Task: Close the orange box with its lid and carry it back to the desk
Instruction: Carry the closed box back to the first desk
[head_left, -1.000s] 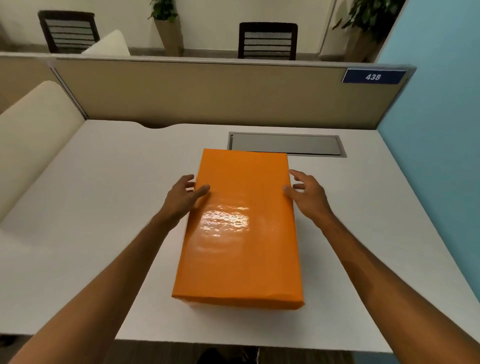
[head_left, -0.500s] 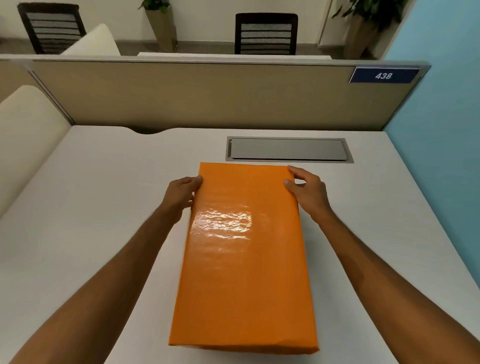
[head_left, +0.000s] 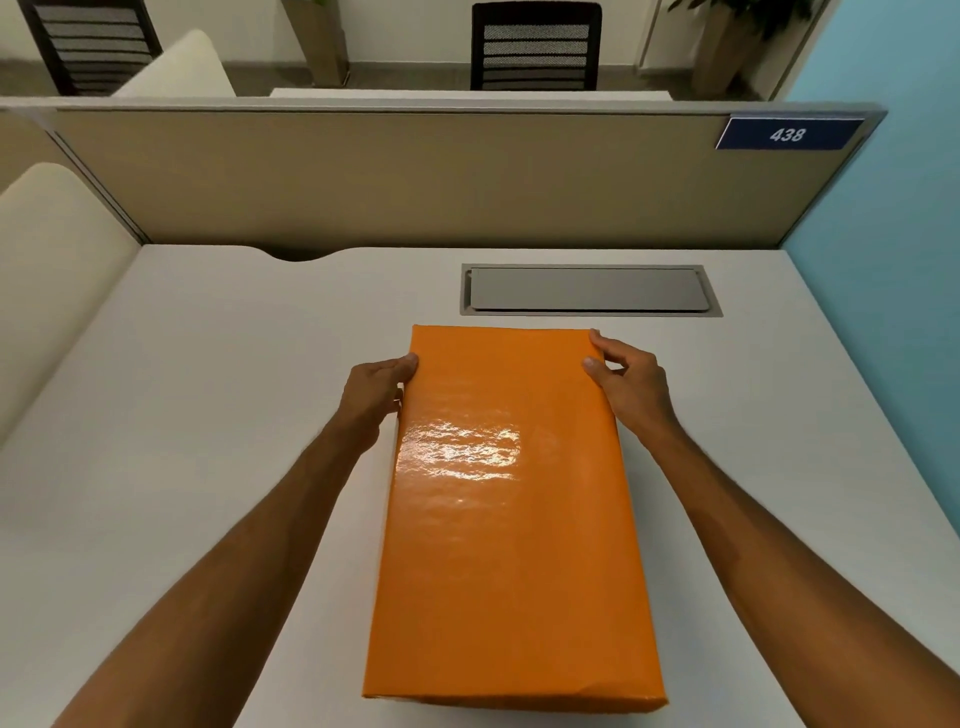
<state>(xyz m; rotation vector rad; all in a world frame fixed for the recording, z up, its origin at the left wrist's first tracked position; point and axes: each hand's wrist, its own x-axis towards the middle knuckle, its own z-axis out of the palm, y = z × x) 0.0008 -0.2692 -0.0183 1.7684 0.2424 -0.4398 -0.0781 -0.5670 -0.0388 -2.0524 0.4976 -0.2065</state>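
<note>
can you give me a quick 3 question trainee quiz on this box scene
1. True or false: the lid sits on the orange box.
2. The left hand and right hand grip the box at: A) near end, B) far end, C) middle.
3. What number is on the blue sign?

Key: 1 true. 2 B. 3 438.

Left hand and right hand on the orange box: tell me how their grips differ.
The left hand lies flat against the orange box's left side, fingers together; the right hand bends at the right edge, fingers curled. The left hand sits lower on its side; the right hand reaches almost to the far corner. Both touch the box near its far end, which rests on the white desk.
</note>
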